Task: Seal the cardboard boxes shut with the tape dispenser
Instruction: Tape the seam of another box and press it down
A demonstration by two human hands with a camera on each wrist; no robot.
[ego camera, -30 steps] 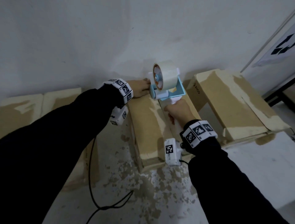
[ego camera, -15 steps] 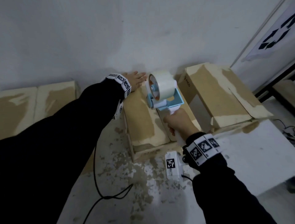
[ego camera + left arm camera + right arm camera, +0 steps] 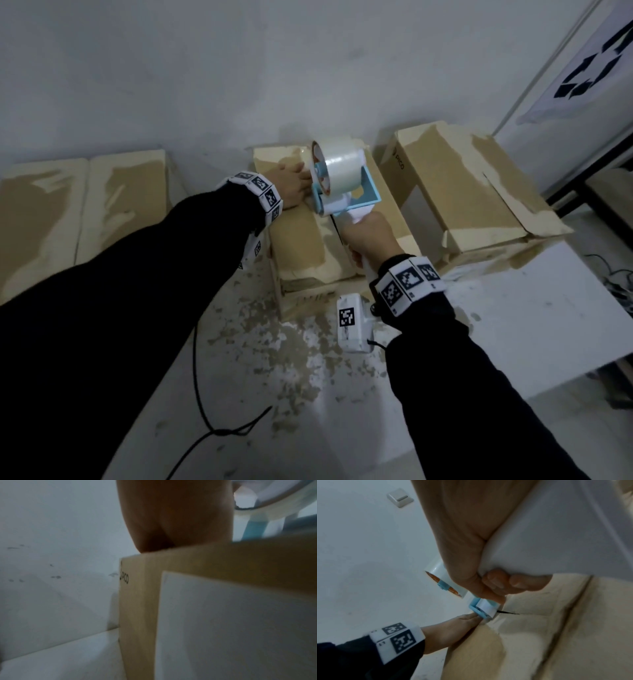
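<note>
A narrow cardboard box (image 3: 301, 240) stands in the middle against the wall, its flaps closed with a dark seam showing. My right hand (image 3: 368, 236) grips the white handle of a blue tape dispenser (image 3: 342, 185) with a clear tape roll, its roller end down on the box top near the far end. In the right wrist view my fingers (image 3: 496, 580) curl round the handle and the roller (image 3: 485, 606) sits on the seam. My left hand (image 3: 291, 186) lies flat on the box's far left flap, fingers straight, beside the dispenser. The left wrist view shows the palm (image 3: 175, 520) on the box edge (image 3: 188, 555).
A larger cardboard box (image 3: 459, 192) with a torn surface stands to the right, another wide box (image 3: 82, 202) to the left. All sit on a white, scuffed table (image 3: 513, 325) against a white wall. A black cable (image 3: 205, 394) trails over the table's near edge.
The dispenser has come down from its raised tilt, its roller now on the seam by my left hand. The left hand has slid right along the far flap towards the dispenser.
</note>
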